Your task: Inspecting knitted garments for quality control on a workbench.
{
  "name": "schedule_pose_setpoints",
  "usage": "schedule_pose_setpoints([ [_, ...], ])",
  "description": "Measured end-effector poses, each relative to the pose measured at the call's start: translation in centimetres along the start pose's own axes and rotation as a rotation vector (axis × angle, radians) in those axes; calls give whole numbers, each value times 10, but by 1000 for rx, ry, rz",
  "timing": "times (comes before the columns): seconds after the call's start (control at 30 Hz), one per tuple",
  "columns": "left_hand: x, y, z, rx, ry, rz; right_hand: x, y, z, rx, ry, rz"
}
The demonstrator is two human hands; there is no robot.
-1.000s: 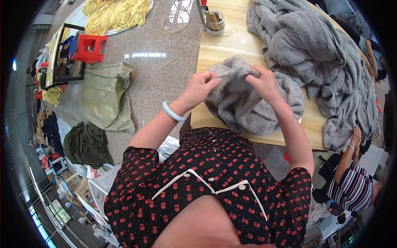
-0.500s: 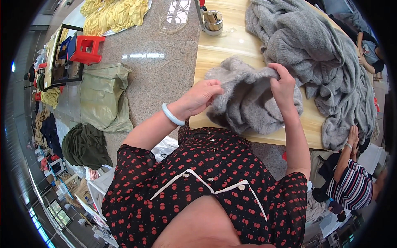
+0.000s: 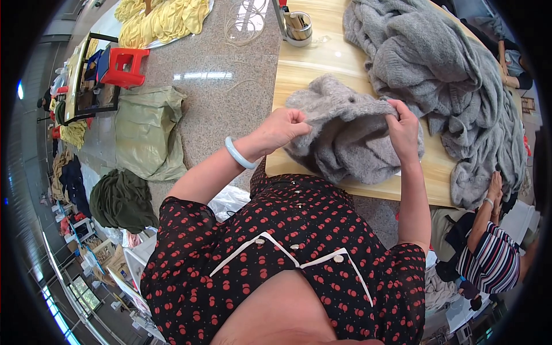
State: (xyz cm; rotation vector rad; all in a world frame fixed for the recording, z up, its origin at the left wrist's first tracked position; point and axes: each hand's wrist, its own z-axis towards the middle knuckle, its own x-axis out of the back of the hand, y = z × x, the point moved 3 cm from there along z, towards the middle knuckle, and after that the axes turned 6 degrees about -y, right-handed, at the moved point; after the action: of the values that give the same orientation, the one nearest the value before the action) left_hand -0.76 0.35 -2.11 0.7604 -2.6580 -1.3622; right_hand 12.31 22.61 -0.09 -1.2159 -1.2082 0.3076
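A grey knitted garment (image 3: 351,135) lies bunched on the near edge of a wooden table (image 3: 310,63). My left hand (image 3: 283,127), with a pale bangle on its wrist, grips the garment's left edge. My right hand (image 3: 402,127) pinches its upper right edge, so the knit is stretched between both hands. A larger heap of grey knitwear (image 3: 443,75) lies beyond it, on the right part of the table.
A metal cup (image 3: 299,26) stands at the table's far left. On the stone floor to the left are a green sack (image 3: 144,129), a dark green bundle (image 3: 118,198), a red stool (image 3: 123,66) and yellow cloth (image 3: 161,20). Another person in a striped top (image 3: 489,259) sits at the lower right.
My hands have moved apart along the garment's edge: the left hand slid left, the right hand right, spreading the grey knit between them.
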Motion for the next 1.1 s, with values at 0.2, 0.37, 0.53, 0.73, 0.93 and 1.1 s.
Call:
schedule_pose_setpoints([
  [0.2, -10, 20, 1, -89, -85, -173, -12, -47, -20, 237, -119, 135],
  [0.37, -15, 35, 4, -123, -125, -389, -32, -70, -25, 314, -453, 147],
  [0.53, -13, 36, 3, -233, -51, -154, -47, -67, -19, 159, -393, 279],
  [0.73, -19, 34, 4, -367, 37, -82, -60, -66, -13, 121, -209, 207],
  [0.93, -27, 35, -1, -729, 411, 476, -67, -62, -10, 211, -87, 114],
  [1.1, -23, 22, 2, -578, 359, 464, -79, -58, -12, 362, 11, -44],
])
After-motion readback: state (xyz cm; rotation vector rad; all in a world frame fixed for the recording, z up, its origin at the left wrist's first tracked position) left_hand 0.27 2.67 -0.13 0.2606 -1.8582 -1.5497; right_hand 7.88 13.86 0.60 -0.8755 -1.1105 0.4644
